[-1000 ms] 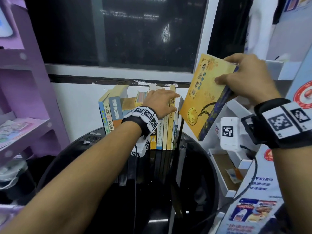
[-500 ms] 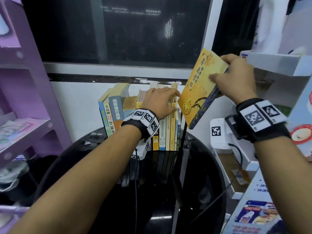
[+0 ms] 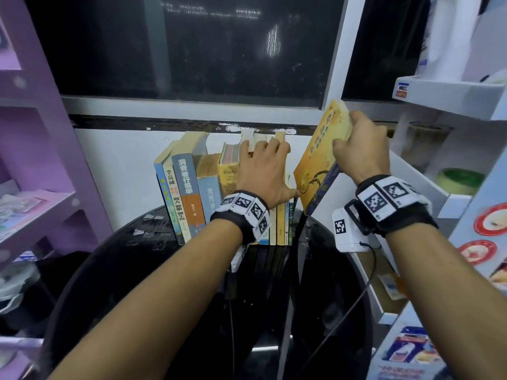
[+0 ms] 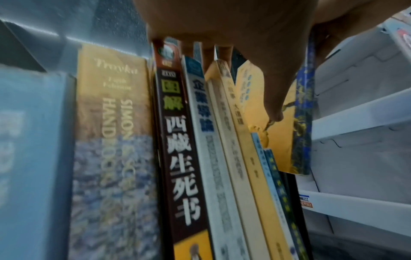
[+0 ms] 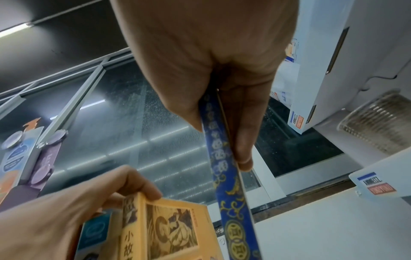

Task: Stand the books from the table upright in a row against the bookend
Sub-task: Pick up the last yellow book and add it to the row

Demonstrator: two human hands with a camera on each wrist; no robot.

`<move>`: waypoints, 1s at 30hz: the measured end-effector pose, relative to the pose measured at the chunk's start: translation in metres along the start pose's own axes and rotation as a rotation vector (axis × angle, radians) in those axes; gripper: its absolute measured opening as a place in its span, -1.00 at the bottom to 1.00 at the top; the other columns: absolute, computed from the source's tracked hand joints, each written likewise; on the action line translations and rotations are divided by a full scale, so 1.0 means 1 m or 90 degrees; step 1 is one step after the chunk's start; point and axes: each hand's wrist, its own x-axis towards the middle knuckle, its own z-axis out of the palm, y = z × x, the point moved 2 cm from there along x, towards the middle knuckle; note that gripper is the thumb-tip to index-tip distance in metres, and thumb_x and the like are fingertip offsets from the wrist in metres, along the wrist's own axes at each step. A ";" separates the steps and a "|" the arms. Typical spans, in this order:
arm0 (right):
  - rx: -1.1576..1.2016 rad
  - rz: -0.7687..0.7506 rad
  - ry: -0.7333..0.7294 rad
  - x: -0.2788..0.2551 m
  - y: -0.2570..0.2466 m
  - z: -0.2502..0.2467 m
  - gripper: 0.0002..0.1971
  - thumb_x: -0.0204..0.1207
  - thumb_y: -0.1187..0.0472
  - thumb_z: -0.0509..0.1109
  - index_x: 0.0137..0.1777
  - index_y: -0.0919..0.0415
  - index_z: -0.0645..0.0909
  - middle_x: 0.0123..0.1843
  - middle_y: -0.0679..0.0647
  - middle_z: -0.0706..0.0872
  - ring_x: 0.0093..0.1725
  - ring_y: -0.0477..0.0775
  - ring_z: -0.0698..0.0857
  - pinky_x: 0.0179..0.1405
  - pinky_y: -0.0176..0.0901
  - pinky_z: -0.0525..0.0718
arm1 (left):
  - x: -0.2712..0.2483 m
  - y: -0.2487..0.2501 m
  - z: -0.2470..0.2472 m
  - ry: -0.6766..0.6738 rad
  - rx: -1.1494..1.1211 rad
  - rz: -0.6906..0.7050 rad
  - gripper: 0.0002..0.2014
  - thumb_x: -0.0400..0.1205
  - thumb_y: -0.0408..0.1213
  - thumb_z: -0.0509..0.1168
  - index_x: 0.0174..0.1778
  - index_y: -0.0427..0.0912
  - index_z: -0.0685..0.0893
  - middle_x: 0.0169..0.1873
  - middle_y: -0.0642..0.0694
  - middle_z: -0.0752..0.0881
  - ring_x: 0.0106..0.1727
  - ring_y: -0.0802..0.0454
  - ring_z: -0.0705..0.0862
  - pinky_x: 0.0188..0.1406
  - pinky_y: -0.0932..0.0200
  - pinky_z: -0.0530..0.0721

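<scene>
Row of books (image 3: 192, 187) stands upright at back of the round black table (image 3: 131, 270), against the white wall. Left hand (image 3: 263, 174) lies over the tops of the right-hand books in the row, fingers spread and bent over their top edges, thumb down along the row's right end; holds them steady w/o lifting any. Right hand (image 3: 359, 149) grips a yellow book (image 3: 318, 160) w/ blue patterned spine near its top corner, thumb one side, fingers the other. That book is tilted, in the air, lower corner just beside the row's right end, above a thin black bookend (image 3: 300, 226). White shelves (image 3: 450, 94) to the right, purple shelves (image 3: 35, 204) to the left.
</scene>
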 end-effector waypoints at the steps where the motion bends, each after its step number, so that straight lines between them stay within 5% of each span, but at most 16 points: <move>1: -0.008 -0.004 -0.004 -0.001 0.001 0.004 -0.67 0.49 0.30 0.30 0.27 0.16 0.53 0.10 0.31 0.72 0.06 0.41 0.67 0.08 0.19 0.71 | -0.004 0.002 0.005 0.017 0.016 0.001 -0.07 0.20 0.47 0.34 0.41 -0.01 0.38 0.33 -0.01 0.50 0.43 -0.12 0.44 0.56 -0.35 0.10; 7: -0.029 -0.010 -0.028 -0.006 0.007 0.026 -0.62 0.51 0.29 0.28 0.33 0.16 0.48 0.06 0.34 0.72 0.04 0.44 0.67 0.04 0.19 0.70 | -0.014 -0.003 0.024 0.049 0.090 0.026 0.19 0.13 0.47 0.40 0.60 -0.08 0.15 0.52 -0.06 0.33 0.54 -0.17 0.31 0.58 -0.40 -0.09; 30: -0.075 -0.043 -0.136 -0.018 0.020 0.075 -0.61 0.61 0.27 0.25 0.44 0.20 0.43 0.17 0.39 0.66 0.13 0.46 0.63 0.02 0.13 0.62 | -0.017 -0.014 0.026 0.050 0.111 0.026 0.22 0.11 0.49 0.42 0.61 -0.05 0.14 0.53 -0.04 0.34 0.51 -0.13 0.33 0.56 -0.29 -0.20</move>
